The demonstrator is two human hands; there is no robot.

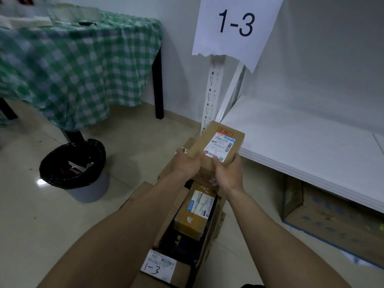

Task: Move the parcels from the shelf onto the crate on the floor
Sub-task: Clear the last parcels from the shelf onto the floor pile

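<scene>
**Q:** Nearest the lens, what does the white paper label hand-marked "1-3" (159, 267) do?

**A:** It lies at the near end of the long brown cardboard crate (143, 191) on the floor. It matches the large white paper sign printed "1-3" (236, 23) hung at the white metal shelf (301, 138). The pairing presumably ties the crate to that bay.

**Q:** Where is the parcel being moved?

**A:** The brown cardboard parcel with a white barcoded shipping label (220, 145) is held in the air. It is over the crate's far end, just beside the shelf's front-left corner. The left hand (187, 165) grips its near left corner and the right hand (227, 174) its near right edge, with fingers curled round the box. The label faces up, probably so that it can be read once the parcel is set down.

**Q:** Why the far end?

**A:** The crate's middle is taken. A small tan carton with a white-and-blue label (192, 220) rests on a flat dark parcel (180, 244). More cardboard shows under the held parcel, so it will likely be stacked, which calls for a level, two-handed descent.
</scene>
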